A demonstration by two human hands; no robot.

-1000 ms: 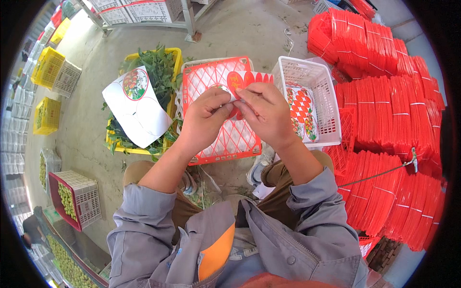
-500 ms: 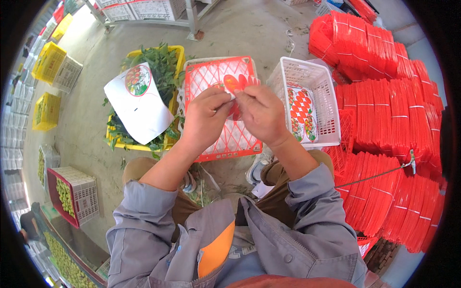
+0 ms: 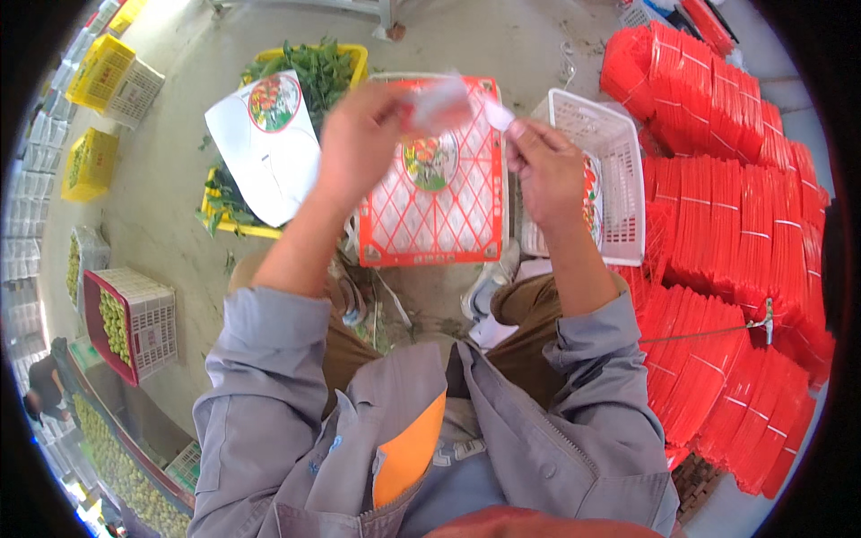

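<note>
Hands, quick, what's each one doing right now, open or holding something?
Left hand: closed, holding a motion-blurred red-and-white sheet.
Right hand: closed, pinching a small white piece.

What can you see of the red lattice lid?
Red lattice lid, plastic-looking, roughly square: diagonal bars, darker corners, whitish material showing through. An oval fruit-picture label sits near its middle. It lies flat between the yellow crate and white basket. The left hand partly hides its far edge; contact is unclear.

yellow crates point(image 3: 100, 76) at left, red-rimmed crate point(image 3: 154, 325) holding green fruit point(image 3: 114, 328), tied red stacks point(image 3: 717, 206)
</note>
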